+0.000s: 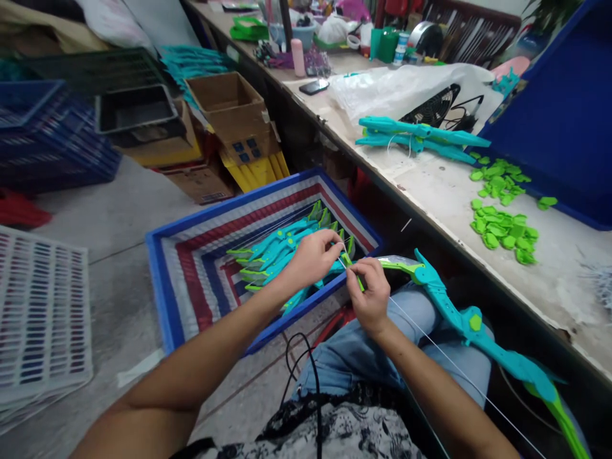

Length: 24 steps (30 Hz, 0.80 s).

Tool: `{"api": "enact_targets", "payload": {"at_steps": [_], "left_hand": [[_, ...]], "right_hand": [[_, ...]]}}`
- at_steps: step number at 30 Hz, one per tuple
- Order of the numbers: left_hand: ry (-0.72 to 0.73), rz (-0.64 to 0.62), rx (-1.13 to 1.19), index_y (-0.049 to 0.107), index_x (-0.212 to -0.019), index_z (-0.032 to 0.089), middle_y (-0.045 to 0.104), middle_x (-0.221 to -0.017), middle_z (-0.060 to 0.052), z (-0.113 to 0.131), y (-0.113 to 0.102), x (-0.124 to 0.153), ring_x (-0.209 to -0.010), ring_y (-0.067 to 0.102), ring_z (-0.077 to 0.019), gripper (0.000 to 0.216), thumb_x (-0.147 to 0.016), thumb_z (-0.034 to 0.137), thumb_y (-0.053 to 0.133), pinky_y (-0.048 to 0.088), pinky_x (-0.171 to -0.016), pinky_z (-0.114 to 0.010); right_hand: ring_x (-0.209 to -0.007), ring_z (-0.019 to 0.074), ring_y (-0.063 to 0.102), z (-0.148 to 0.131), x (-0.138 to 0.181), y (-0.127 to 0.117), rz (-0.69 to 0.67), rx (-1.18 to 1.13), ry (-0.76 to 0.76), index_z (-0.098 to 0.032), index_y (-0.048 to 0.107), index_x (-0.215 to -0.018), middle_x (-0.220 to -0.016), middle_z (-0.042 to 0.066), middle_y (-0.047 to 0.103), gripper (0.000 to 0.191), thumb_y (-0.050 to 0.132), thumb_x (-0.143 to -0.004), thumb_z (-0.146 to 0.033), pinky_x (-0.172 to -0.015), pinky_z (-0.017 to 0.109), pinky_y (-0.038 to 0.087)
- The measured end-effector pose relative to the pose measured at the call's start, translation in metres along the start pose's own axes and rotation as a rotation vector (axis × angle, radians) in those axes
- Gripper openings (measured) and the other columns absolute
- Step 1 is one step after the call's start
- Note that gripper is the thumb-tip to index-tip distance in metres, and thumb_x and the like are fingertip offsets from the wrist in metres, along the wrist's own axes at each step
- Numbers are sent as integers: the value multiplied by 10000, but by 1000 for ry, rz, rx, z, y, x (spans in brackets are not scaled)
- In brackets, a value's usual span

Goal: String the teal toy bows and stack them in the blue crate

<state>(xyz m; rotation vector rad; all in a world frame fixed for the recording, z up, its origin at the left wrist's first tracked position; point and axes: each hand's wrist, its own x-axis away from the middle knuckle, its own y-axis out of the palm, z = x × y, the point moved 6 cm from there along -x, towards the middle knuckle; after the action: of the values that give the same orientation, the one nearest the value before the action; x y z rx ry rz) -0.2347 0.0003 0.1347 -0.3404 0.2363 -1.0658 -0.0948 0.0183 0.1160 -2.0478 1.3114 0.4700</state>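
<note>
A teal and green toy bow [444, 296] lies across my lap, its far limb reaching down to the lower right corner. My right hand [371, 290] is closed around the green tip of that bow. Just beyond the tip, my left hand [315, 255] pinches the white string [421, 331] with thumb and forefinger. From there the string runs past my right hand towards the bow's other end. Part of the green tip is hidden by my fingers. Under my left hand, several similar toy bows [282, 245] lie in a striped lined crate [191, 299].
To the right, the workbench [430, 191] carries stacked teal bow parts [421, 137], loose green pieces [507, 229], a phone [314, 87] and a large blue bin [559, 121]. Cardboard boxes [229, 115] stand behind the crate. A white plastic basket [43, 319] sits at left.
</note>
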Motion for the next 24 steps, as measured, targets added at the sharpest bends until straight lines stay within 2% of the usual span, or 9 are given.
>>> {"api": "enact_targets", "payload": {"at_steps": [2,5,8,10,13,16,21,24], "left_hand": [[-23,53,62,613,-715,167,612,-645,14,1,-3,7,-557,551,-111,72,-748,201,559,444,-565,-232],[-213,89,432,576,-767,160,635,-652,3,-13,8,15,-478,552,-100,77,-756,235,586,422,-441,-201],[-406,32,691,598,-760,134,639,-615,-12,-25,23,21,-488,589,-111,167,-701,264,686,462,-437,-195],[-450,-46,738,636,-744,112,653,-628,-29,-27,27,22,-516,615,-115,219,-652,275,750,504,-488,-207],[-440,-161,749,667,-706,103,659,-628,-39,-25,28,22,-525,619,-115,265,-594,297,808,513,-510,-208],[-410,-201,764,669,-684,115,645,-597,-26,-23,29,21,-520,611,-114,274,-580,317,822,505,-510,-209],[-410,-111,767,637,-651,116,627,-574,-13,-20,33,21,-478,587,-100,257,-595,316,789,488,-483,-204],[-433,-26,804,626,-659,124,638,-579,-13,-17,36,21,-496,598,-111,208,-593,279,747,497,-493,-211]], "right_hand": [[-745,144,537,3,-5,3,17,-70,65,-201,580,-786,-777,14,555,111,522,-871,-158,-673,293,463],[-729,128,537,7,-8,5,46,-177,195,-195,579,-755,-766,4,552,119,540,-866,-174,-644,261,454],[-728,122,546,15,-8,1,87,-238,307,-191,597,-752,-778,2,551,114,562,-859,-206,-648,252,462],[-741,125,554,19,-11,-3,98,-244,329,-191,621,-770,-798,7,556,101,576,-854,-225,-639,250,470],[-770,134,567,19,-20,-6,69,-218,280,-204,671,-810,-835,19,568,107,582,-856,-243,-653,260,489],[-770,136,578,14,-27,-6,16,-192,187,-219,709,-868,-832,23,573,149,560,-873,-233,-692,274,500],[-815,140,599,13,-31,-4,-115,-131,124,-235,667,-1108,-894,33,603,268,495,-903,-220,-719,278,507],[-821,144,594,10,-35,-12,-89,-80,66,-235,629,-1163,-927,42,593,296,496,-900,-215,-702,283,513]]}}
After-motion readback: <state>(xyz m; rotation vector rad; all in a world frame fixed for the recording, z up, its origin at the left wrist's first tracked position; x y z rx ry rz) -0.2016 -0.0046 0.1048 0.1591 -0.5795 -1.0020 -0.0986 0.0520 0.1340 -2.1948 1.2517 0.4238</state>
